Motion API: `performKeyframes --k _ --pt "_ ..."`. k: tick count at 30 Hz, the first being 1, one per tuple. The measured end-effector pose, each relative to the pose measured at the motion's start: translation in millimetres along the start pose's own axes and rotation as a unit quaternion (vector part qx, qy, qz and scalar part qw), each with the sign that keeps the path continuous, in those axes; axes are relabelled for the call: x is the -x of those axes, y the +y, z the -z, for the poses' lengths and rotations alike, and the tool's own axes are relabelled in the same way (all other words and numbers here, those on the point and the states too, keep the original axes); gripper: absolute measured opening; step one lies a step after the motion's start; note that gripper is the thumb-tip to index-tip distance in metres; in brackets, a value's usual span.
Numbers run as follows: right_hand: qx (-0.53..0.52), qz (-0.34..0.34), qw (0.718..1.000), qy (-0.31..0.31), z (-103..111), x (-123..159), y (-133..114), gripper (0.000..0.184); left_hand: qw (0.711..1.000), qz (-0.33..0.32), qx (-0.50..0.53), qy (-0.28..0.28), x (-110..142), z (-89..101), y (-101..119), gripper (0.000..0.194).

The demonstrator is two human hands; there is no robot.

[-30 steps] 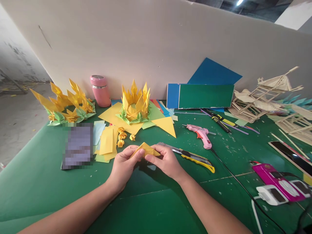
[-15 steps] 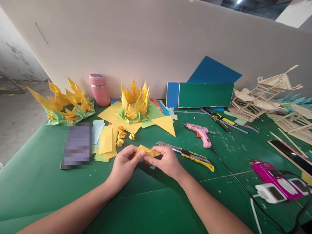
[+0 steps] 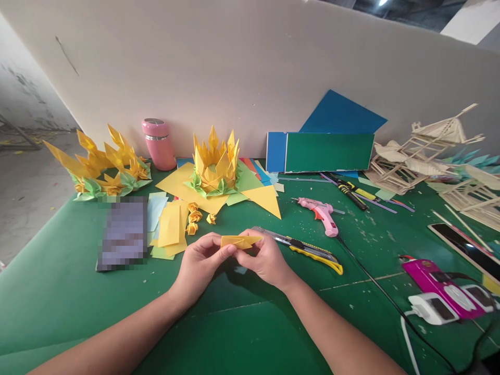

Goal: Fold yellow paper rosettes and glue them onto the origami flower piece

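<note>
Between my two hands is a folded piece of yellow paper, held just above the green table. My left hand pinches its left side, thumb in front and fingers behind. On the right side, my right hand grips it, with the thumb along the lower edge. Small folded yellow paper roses lie beyond my left hand, beside a stack of yellow paper strips. A yellow utility knife rests by my right hand, its blade tip partly hidden behind the fingers.
Two yellow-green paper crowns, one at left and one central, stand near a pink flask. A pink glue gun trails its cord to the right, near a magenta power strip. Stick models stand far right.
The yellow paper has turned in my fingers and looks flatter and narrower, its point now lying toward my right hand. My right hand has shifted slightly up and left over the knife tip.
</note>
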State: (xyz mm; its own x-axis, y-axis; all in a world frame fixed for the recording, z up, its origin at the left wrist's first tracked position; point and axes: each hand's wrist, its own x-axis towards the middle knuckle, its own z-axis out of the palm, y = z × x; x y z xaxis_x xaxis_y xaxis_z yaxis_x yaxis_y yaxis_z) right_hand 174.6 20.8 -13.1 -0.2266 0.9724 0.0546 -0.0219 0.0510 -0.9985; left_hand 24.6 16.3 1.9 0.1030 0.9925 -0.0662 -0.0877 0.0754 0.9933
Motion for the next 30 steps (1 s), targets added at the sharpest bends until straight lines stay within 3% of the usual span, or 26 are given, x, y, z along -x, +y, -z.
performKeyframes --k 4,10,17,23,27,30 --pt "-0.048 -0.019 0.999 0.002 3.6 -2.3 2.6 0.023 0.999 0.031 0.006 -0.016 -0.9 -0.1 -1.3 0.035" --pt "-0.078 -0.048 0.996 -0.008 5.1 -2.4 -0.2 0.026 0.999 0.030 0.038 0.008 -2.7 0.8 -3.2 0.035" --pt "-0.101 -0.055 0.993 0.002 6.7 -4.6 0.8 0.028 0.998 0.038 0.037 -0.047 -2.5 -1.4 -1.2 0.038" --pt "-0.085 -0.053 0.995 0.010 6.6 -5.0 1.6 0.030 0.996 0.022 0.065 -0.051 -3.2 -1.2 -2.6 0.038" --pt "-0.090 -0.051 0.995 0.012 7.0 -5.9 -0.9 0.032 0.997 -0.019 0.040 -0.065 -2.8 0.8 -11.0 0.043" --pt "-0.106 -0.072 0.992 0.011 11.0 -6.4 -2.8 0.035 0.989 -0.137 -0.052 -0.037 -1.9 3.6 -17.8 0.058"
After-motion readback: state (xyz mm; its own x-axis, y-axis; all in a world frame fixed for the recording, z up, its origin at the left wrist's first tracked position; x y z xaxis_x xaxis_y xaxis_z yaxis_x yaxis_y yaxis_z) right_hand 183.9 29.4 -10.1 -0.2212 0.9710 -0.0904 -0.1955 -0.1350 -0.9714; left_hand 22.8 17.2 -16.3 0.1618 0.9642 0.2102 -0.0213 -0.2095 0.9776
